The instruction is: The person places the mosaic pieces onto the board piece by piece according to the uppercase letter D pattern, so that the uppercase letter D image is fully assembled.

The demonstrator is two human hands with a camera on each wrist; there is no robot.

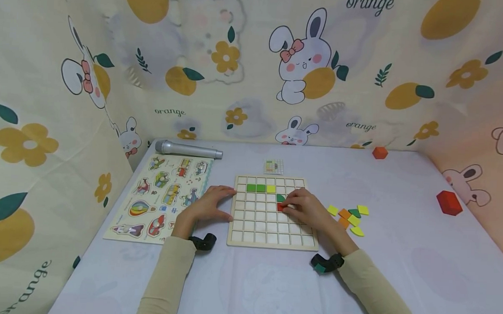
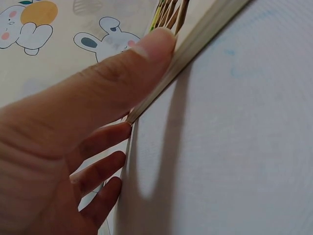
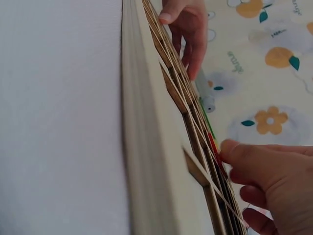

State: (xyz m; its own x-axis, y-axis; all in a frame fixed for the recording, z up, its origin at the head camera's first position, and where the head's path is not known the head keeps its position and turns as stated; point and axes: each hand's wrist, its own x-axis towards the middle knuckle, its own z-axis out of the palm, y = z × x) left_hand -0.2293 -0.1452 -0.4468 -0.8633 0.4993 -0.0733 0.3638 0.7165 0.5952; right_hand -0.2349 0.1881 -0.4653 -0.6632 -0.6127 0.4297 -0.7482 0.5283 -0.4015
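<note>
A wooden grid board (image 1: 260, 225) lies flat on the table between the two hands. My left hand (image 1: 208, 204) rests against the board's left edge; in the left wrist view its thumb (image 2: 151, 51) touches the rim. Near the board's top sit two green squares (image 1: 251, 188) and a yellow square (image 1: 271, 189). Below and right of them lies a green rounded piece (image 1: 280, 197). Just under that, my right hand (image 1: 312, 210) pinches a red piece (image 1: 280, 207) at a cell. The right wrist view shows the thumb on the red piece (image 3: 215, 152); the other fingertips are partly hidden.
Loose yellow, orange and green pieces (image 1: 344, 214) lie right of the board. A small pattern card (image 1: 274, 166) is behind it. Left are a picture puzzle board (image 1: 158, 200) and a silver microphone (image 1: 189, 149). Red blocks (image 1: 449, 203) stand toward the right.
</note>
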